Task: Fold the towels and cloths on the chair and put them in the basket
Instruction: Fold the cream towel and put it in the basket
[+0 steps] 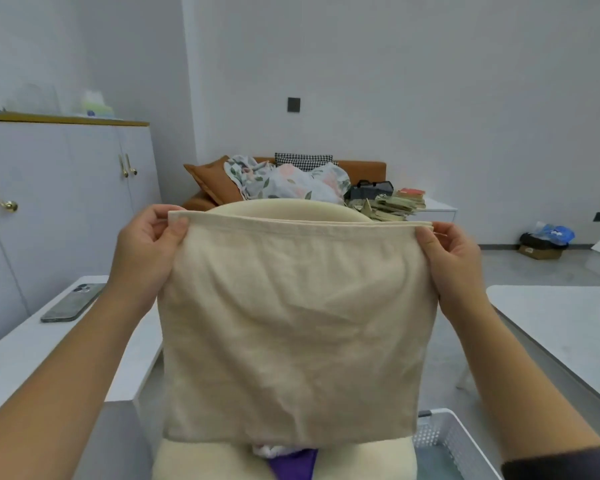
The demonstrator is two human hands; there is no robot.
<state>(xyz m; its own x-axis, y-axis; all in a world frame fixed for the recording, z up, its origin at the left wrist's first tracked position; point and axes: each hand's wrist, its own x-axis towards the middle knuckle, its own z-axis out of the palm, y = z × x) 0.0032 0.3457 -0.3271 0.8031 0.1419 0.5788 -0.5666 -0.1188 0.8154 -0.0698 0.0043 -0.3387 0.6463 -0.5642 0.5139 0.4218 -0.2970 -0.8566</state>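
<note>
- Beige rectangular cotton towel (291,323) is held up flat in the air, over the seat of the cream upholstered chair (194,459) and in front of its rounded backrest. It hides most of the chair.
- Towel top edge is level and pulled taut between both hands. More than one layer shows along that edge near the right corner. Lower edge hangs free just above the chair seat.
- Left hand (146,244) pinches the towel's top left corner, thumb on the near face, fingers curled behind.
- Right hand (451,258) pinches the top right corner the same way, thumb in front, fingers curled behind.
- Crumpled purple cloth (295,462) lies on the chair seat, under the towel's lower edge. A small white cloth (267,450) touches it, also on the seat.
- White perforated plastic basket (440,431) sits low, just right of the chair. Only one corner is in view; cannot tell what is in it.
- Dark smartphone (71,303) lies back-up on a white table (32,358) left of the chair.
- Second white table (568,334) is right of the chair, beyond the basket.
- Orange sofa (361,166) with a floral blanket (291,183) is well behind the chair, by the wall.
</note>
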